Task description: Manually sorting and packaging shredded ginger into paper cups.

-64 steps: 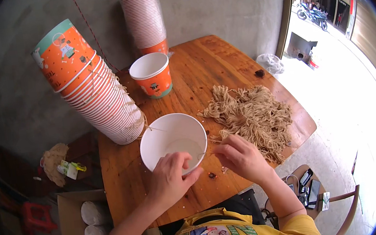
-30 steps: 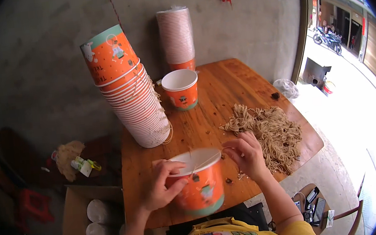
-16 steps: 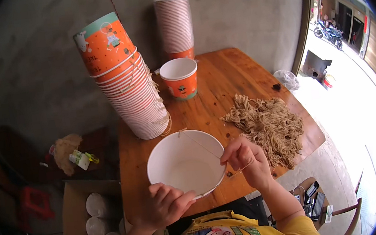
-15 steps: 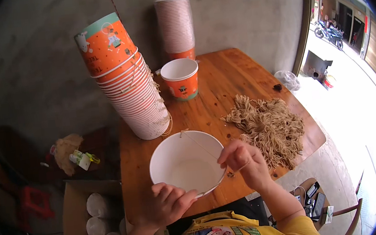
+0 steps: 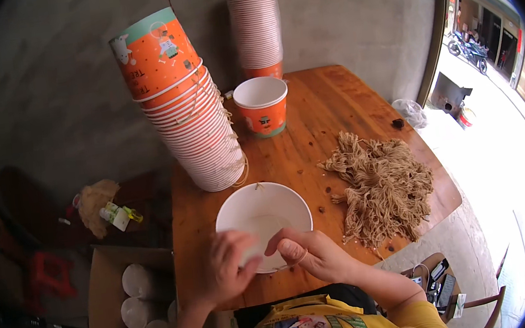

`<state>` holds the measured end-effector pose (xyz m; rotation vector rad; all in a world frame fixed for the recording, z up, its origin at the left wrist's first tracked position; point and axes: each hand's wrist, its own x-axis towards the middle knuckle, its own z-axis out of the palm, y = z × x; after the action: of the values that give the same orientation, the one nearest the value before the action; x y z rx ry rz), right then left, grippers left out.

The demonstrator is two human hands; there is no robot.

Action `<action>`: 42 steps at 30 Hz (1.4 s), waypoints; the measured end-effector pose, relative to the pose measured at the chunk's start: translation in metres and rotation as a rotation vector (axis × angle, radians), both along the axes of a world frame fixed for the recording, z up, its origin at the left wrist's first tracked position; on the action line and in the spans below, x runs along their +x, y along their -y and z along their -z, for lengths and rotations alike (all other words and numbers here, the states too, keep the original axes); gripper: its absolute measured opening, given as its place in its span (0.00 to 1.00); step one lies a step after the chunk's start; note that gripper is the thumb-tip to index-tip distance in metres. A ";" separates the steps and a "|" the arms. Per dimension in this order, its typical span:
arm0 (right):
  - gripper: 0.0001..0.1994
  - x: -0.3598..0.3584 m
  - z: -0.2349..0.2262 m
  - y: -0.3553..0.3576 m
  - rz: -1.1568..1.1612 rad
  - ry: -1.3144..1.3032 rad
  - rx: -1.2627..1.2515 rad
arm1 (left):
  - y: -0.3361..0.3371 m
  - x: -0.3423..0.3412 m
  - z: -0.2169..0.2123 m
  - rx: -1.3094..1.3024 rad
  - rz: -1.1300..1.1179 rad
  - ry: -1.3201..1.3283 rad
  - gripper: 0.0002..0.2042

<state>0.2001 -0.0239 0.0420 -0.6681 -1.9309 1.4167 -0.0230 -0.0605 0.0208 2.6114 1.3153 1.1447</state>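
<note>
A white-lined paper bucket [image 5: 260,204] stands at the table's near edge, its open mouth toward me. A small knot of twine [image 5: 259,186] shows at its far rim. My right hand [image 5: 315,255] is over the near right rim, thumb and fingers bent together, with a thin strand of twine [image 5: 300,260] by the thumb. Over the near left rim is my left hand [image 5: 230,268], smeared by motion, so its grip is unclear. Right of the bucket lies a heap of tan twine [image 5: 385,189] in loose lengths.
A tall leaning stack of orange paper buckets [image 5: 189,117], some with twine handles, stands at left. Behind are a single orange bucket [image 5: 263,115] and a plastic-wrapped stack [image 5: 257,32]. A cardboard box [image 5: 104,279] holding wrapped white stacks sits below left.
My right hand has moved left and nearer to me, from the bucket's right side to its near rim. My left hand has come up off the rim. The view has shifted slightly.
</note>
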 end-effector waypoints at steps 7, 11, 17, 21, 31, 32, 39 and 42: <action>0.10 -0.011 0.010 -0.003 -0.012 -0.011 0.145 | -0.074 -0.003 -0.022 -0.126 -0.096 -0.085 0.23; 0.10 -0.010 0.009 -0.004 -0.020 0.026 0.114 | -0.080 -0.005 -0.011 -0.125 -0.111 -0.204 0.21; 0.08 -0.010 0.008 -0.008 -0.023 -0.023 0.106 | -0.089 -0.009 0.003 -0.078 -0.112 0.001 0.11; 0.09 -0.011 0.010 -0.008 -0.026 0.013 0.120 | -0.108 -0.006 0.003 -0.237 -0.169 0.240 0.04; 0.12 -0.011 -0.004 -0.008 -0.051 0.095 -0.017 | -0.122 -0.010 0.008 -0.281 -0.136 0.119 0.06; 0.11 -0.012 0.002 -0.010 -0.055 0.063 0.056 | -0.122 -0.010 0.011 -0.289 -0.139 0.075 0.06; 0.04 0.014 -0.023 -0.018 0.015 0.264 0.462 | -0.121 -0.012 0.017 -0.268 -0.092 -0.118 0.14; 0.04 0.027 -0.025 -0.008 0.077 0.349 0.436 | -0.120 -0.012 0.012 -0.437 -0.196 -0.124 0.20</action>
<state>0.2271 -0.0160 0.0669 -0.8030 -2.3534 0.8247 -0.0354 0.0593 0.0089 2.3030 1.6537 0.6186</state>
